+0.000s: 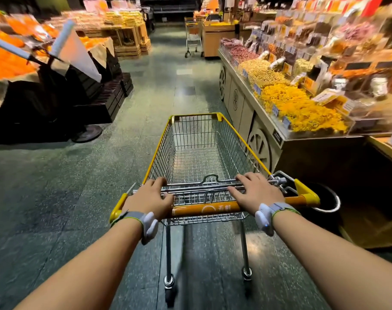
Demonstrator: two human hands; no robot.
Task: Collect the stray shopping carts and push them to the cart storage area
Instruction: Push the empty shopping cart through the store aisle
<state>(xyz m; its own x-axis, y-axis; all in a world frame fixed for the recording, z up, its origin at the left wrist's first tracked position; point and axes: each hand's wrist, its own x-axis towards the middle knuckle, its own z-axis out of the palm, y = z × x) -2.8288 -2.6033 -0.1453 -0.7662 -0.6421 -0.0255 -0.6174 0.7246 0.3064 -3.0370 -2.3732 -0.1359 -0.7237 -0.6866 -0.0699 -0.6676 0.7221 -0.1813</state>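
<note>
My left hand (149, 199) wraps orange handle (204, 209) of empty yellow-trimmed shopping cart (199, 153), mid-aisle. Right hand (256, 192) lies on handle, fingers spread flat over child-seat wires. Second cart (193, 35) far ahead beside wooden counter (217, 39). Front wheels hidden; right-side bulk bins (302, 86) blurred.

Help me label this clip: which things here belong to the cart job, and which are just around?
Job: yellow-rimmed wire shopping cart, left hand and right hand on its orange handle bar; second wire cart down the aisle.

Around: dried-goods counter, orange fruit display, wooden crates.
</note>
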